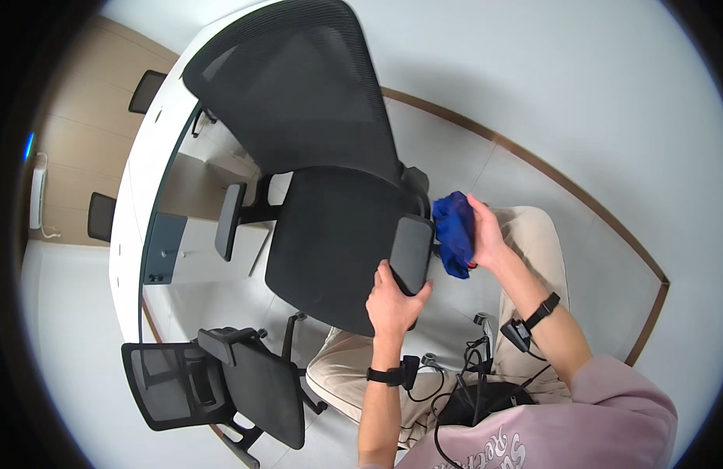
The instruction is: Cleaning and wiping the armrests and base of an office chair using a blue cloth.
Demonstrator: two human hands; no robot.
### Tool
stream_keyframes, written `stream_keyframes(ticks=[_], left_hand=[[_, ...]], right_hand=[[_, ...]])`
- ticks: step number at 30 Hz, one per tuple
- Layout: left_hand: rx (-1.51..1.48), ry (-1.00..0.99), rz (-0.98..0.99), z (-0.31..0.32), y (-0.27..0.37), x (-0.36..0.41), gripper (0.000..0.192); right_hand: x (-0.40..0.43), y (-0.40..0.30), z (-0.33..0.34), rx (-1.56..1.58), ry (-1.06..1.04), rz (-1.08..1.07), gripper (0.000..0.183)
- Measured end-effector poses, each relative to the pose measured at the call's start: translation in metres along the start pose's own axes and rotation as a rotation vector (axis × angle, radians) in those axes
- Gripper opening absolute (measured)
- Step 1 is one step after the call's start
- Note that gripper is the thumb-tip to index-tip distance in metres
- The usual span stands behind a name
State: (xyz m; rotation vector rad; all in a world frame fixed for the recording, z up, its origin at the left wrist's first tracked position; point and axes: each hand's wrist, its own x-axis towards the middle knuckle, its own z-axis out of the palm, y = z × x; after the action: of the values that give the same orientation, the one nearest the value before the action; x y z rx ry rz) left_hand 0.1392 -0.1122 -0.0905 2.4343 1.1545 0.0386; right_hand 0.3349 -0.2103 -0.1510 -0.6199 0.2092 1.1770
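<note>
A black mesh-backed office chair (332, 246) stands right before me. My left hand (392, 302) grips the front end of its near armrest (412, 249), thumb on one side and fingers on the other. In my right hand (487, 234) is a bunched blue cloth (454, 231), held beside the armrest's outer side. A small red spot shows at the cloth's lower edge, by my palm. The chair's backrest (302, 88) rises away from me, and its far armrest (230, 221) points the same way as the near one.
A second office chair (250, 381) stands at lower left. Along the left runs a long white table (132, 217), with a cabinet (220, 246) beneath it. A white wall (572, 76) with brown skirting (455, 117) bounds the right. Black cables (473, 363) hang around a black pouch (484, 401) at my lap.
</note>
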Motion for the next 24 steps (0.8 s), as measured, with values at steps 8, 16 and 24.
stream_keyframes(ticks=[8, 16, 24], left_hand=[[-0.028, 0.06, -0.011, 0.0, -0.001, -0.022, 0.088], [-0.043, -0.002, -0.049, 0.001, 0.001, -0.039, 0.084], [-0.059, -0.036, -0.033, -0.001, -0.006, -0.064, 0.085]], right_hand=[[0.022, 0.027, 0.023, -0.498, -0.068, 0.042, 0.047], [-0.003, 0.051, -0.006, -0.342, -0.11, 0.046, 0.05], [-0.029, 0.059, -0.007, -0.728, 0.097, -0.129, 0.041]])
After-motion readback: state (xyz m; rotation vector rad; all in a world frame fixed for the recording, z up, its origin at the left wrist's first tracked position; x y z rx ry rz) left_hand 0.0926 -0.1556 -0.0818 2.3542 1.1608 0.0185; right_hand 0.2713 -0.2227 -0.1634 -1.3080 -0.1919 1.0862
